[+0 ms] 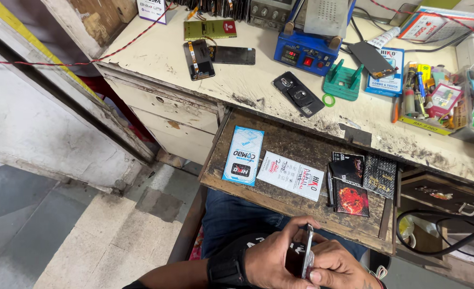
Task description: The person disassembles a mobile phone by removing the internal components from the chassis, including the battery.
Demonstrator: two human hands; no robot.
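A phone repair workshop is shown: opened handsets and loose screens are spread over a worn, stained workbench, a blue heating station is set at its far edge, and screen-protector packets are laid in a pulled-out drawer.

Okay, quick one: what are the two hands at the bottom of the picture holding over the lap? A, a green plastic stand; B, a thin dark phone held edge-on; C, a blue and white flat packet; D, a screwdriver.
B: the left hand and right hand both grip a thin dark phone, seen edge-on between them.
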